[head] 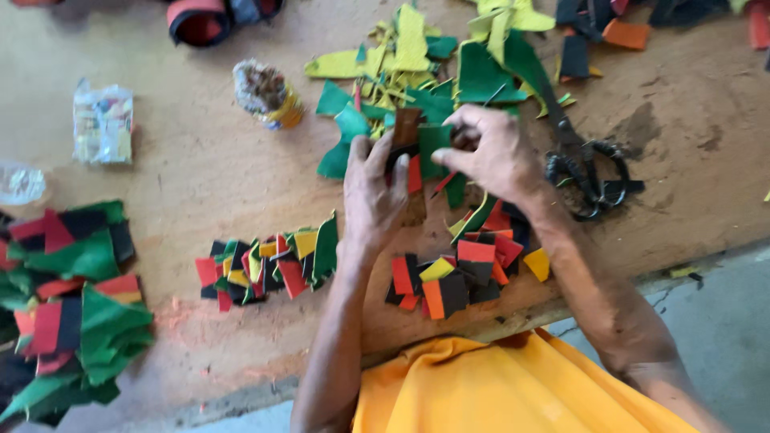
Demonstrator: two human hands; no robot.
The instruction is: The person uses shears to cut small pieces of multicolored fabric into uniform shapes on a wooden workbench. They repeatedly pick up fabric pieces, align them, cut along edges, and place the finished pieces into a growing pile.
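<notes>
Green scrap point(433, 144) between pinching fingers point(449, 159)

A worn brown wooden surface point(200, 168) fills most of the frame, scuffed, with a dark stain at the right. Along the bottom edge and lower right, grey concrete floor point(722, 321) shows. Soft, even daylight, no hard shadows.

Bare wooden table point(200, 168) left of the hands; scissors point(581, 160) and green scraps point(481, 76) crowding the right
</notes>
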